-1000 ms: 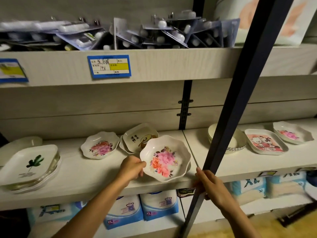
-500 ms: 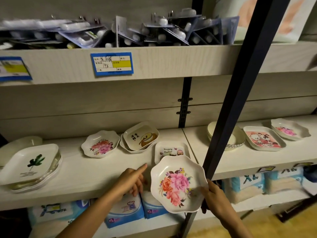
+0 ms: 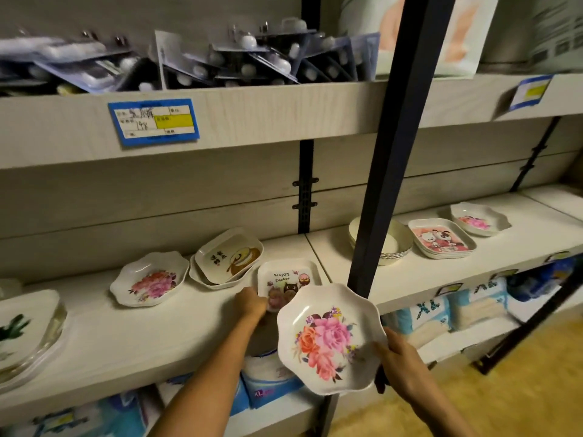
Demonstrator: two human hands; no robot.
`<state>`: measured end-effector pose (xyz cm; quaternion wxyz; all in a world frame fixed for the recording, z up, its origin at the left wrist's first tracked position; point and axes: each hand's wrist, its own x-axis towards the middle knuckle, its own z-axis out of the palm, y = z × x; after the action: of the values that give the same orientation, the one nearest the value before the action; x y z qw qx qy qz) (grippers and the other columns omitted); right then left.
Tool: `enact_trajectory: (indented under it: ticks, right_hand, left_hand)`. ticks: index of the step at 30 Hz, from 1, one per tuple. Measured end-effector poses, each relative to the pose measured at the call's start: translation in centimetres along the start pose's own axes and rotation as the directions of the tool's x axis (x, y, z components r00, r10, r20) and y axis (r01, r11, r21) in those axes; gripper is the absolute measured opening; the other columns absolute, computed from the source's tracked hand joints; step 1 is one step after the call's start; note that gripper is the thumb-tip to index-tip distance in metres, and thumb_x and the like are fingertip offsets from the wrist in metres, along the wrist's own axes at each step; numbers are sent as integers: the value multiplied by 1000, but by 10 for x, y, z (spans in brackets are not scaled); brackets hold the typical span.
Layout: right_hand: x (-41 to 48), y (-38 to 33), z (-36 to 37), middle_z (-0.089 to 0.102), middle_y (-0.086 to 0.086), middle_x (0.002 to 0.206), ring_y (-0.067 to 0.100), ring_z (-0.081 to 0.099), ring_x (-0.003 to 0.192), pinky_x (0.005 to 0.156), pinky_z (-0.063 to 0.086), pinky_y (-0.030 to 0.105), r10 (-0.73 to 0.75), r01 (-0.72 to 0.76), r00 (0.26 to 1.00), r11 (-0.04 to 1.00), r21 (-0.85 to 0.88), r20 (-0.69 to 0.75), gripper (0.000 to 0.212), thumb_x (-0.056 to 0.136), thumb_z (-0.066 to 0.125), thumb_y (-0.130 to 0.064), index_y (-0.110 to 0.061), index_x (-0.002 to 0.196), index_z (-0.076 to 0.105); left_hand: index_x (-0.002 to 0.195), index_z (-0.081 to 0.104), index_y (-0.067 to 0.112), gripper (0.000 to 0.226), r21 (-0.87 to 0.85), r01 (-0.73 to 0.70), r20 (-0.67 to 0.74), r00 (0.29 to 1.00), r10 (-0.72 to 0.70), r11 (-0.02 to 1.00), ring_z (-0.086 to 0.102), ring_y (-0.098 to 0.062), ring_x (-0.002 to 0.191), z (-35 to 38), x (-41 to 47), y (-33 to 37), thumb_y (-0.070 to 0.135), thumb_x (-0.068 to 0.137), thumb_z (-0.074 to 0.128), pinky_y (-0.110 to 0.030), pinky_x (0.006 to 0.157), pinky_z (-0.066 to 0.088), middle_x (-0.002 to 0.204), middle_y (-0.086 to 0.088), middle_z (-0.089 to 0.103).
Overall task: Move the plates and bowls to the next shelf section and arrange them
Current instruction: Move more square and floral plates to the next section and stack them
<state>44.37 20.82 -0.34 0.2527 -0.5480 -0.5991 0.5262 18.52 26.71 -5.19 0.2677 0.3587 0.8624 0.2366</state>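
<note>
Holds flowered plate (image 3: 328, 339) in right hand (image 3: 400, 364) before dark post (image 3: 394, 152); touches Easter plate (image 3: 285, 277) with left hand (image 3: 250, 302), grip unclear.

— What sort of place is this?
— A shop aisle. A long pale wood-grain shelf board (image 3: 132, 335) runs across it, with a grey wood-grain back panel (image 3: 157, 203) behind.
— Anything nearer?
— A black metal post (image 3: 391, 152) crosses the view at a slant. A black slotted strip (image 3: 305, 197) divides the panel into sections.
— Above and below?
— Above, a blue-and-yellow paper label (image 3: 154, 122) and clear blister packs (image 3: 220, 64). Below, blue-and-white soft packs (image 3: 422, 316) and a yellowish floor (image 3: 520, 389). The light is dim.
</note>
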Motion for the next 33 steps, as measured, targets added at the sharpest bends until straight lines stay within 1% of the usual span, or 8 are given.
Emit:
enact_trajectory:
  ticks: [6, 9, 11, 18, 24, 27, 31, 33]
  right_hand:
    - [8, 7, -3, 55, 0, 46, 8, 48, 33, 36, 38, 21, -11, 11, 1000, 1000, -20, -11, 20, 93, 37, -1, -8, 93, 56]
    - [9, 4, -5, 57, 6, 56, 9, 50, 36, 38, 40, 23, -36, 37, 999, 999, -33, 17, 19, 92, 39, -3, -9, 96, 57]
    - [9, 2, -6, 58, 7, 60, 8, 51, 36, 37, 40, 23, -39, 40, 998, 999, -17, 39, 20, 94, 39, -5, -15, 96, 56]
    - [2, 2, -16, 59, 2, 57, 9, 50, 36, 37, 40, 23, -71, 71, 994, 997, 5, 81, 22, 93, 40, -4, -16, 91, 58]
    - [4, 5, -47, 61, 4, 62, 8, 49, 36, 39, 40, 19, -115, 122, 979, 992, -31, 170, 23, 95, 38, -6, -20, 90, 57]
    - [10, 13, -72, 61, 4, 62, 8, 49, 36, 38, 39, 18, -139, 154, 964, 987, -52, 228, 22, 94, 39, -6, -17, 91, 57]
    - [21, 25, -121, 58, 1, 49, 10, 47, 31, 33, 33, 14, -158, 190, 945, 978, -85, 287, 19, 92, 41, -4, -10, 93, 58]
    - [26, 32, -149, 60, 6, 55, 14, 49, 33, 36, 37, 18, -153, 186, 938, 979, -78, 312, 18, 91, 42, -4, -10, 94, 59]
  left_hand:
    - [99, 61, -4, 21, -84, -44, -42, 998, 40, 995, 62, -34, 92, -23, -11, -27, 12, 90, 51, -35, 68, 47, 108, -26, 65]
    - [83, 54, 0, 8, -317, -7, -30, 1000, -3, 949, 63, -34, 76, -46, -24, -59, 3, 90, 51, -33, 43, 54, 102, -28, 64]
    - [77, 50, 1, 15, -492, 59, -5, 998, -70, 869, 63, -37, 74, -62, -38, -84, -3, 91, 49, -30, 36, 54, 98, -29, 61]
    - [80, 48, -2, 12, -728, 76, -3, 993, -114, 682, 64, -34, 76, -90, -99, -133, -4, 92, 46, -27, 41, 56, 87, -19, 64]
    - [84, 53, 1, 9, -715, 24, -67, 992, -103, 699, 65, -33, 81, -84, -143, -116, 1, 92, 48, -31, 53, 60, 89, -16, 67]
    - [85, 54, 3, 10, -685, 23, -118, 983, -142, 728, 65, -34, 82, -63, -168, -100, 1, 92, 49, -41, 62, 58, 91, -17, 66]
    - [87, 55, 3, 7, -703, 52, -152, 963, -221, 709, 65, -31, 83, -17, -207, -70, 1, 92, 50, -38, 55, 61, 94, -17, 65]
    - [89, 54, 1, 6, -741, 55, -143, 961, -237, 670, 66, -30, 81, 5, -223, -50, 1, 92, 49, -30, 47, 59, 93, -15, 65]
